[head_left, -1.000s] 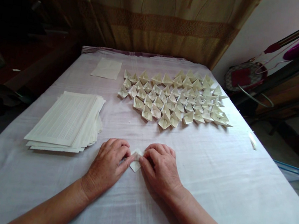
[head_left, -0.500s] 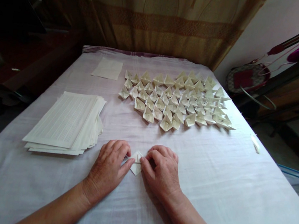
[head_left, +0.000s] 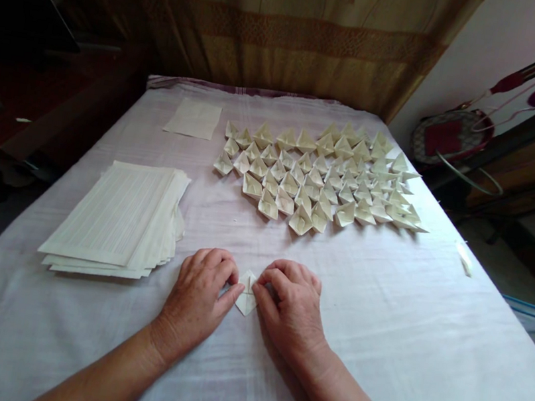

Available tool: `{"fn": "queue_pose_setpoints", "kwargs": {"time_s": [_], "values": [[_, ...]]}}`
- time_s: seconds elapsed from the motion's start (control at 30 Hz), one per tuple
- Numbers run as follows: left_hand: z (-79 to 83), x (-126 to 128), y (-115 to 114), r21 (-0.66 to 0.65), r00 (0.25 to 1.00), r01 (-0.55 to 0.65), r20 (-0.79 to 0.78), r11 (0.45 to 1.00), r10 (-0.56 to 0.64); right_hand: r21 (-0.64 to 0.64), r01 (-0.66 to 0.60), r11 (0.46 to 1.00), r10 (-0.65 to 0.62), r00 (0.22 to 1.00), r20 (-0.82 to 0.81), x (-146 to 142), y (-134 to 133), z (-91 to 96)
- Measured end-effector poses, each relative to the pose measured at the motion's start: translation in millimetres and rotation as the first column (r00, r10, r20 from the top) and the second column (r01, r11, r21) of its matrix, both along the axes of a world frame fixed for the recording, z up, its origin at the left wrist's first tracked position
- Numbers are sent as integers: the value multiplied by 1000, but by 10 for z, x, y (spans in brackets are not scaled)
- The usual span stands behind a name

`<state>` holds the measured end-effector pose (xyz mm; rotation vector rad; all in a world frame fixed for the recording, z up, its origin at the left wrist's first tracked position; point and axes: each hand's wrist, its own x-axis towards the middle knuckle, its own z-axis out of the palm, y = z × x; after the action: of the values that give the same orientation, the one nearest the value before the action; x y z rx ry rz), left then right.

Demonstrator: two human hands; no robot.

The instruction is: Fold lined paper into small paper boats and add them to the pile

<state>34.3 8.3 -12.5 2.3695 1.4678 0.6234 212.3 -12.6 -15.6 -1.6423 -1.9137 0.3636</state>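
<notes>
A small folded paper [head_left: 247, 297], diamond-shaped with crease lines, lies on the cloth between my hands. My left hand [head_left: 200, 294] pinches its left corner between thumb and curled fingers. At the opposite corner my right hand [head_left: 293, 305] grips the paper the same way. Parts of the paper are hidden under the fingertips. Beyond the hands stand many folded paper boats [head_left: 301, 179] in rough rows, pale cream and pointed. To the left rests a stack of printed paper sheets [head_left: 112, 211], its edges uneven.
A single square paper sheet [head_left: 193, 118] lies at the back left of the cloth-covered table [head_left: 379, 324]. A small white scrap [head_left: 464, 259] is near the right edge. Behind the table hangs a brown curtain [head_left: 292, 36]. A bag [head_left: 450, 137] is off to the right.
The view has shifted slightly. Both hands stay on the folded paper's sides, and its centre creases show a little more between the thumbs.
</notes>
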Motion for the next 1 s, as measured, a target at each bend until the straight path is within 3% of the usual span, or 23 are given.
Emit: {"fn": "queue_pose_setpoints", "kwargs": {"time_s": [0.4,0.6,0.8,1.0], "values": [[35,50,56,-37,998,-26,-62,999,24,-50,49,998,-47,998,35,-63,8,29],[23,71,49,-24,997,-37,-72,999,35,-99,-7,995,3,999,-42,12,26,8],[-16,34,20,77,994,109,7,991,-110,-99,-46,994,38,996,-86,71,47,12],[-38,-30,43,77,991,130,19,989,-132,-45,-68,997,63,992,-107,134,29,-25]]}}
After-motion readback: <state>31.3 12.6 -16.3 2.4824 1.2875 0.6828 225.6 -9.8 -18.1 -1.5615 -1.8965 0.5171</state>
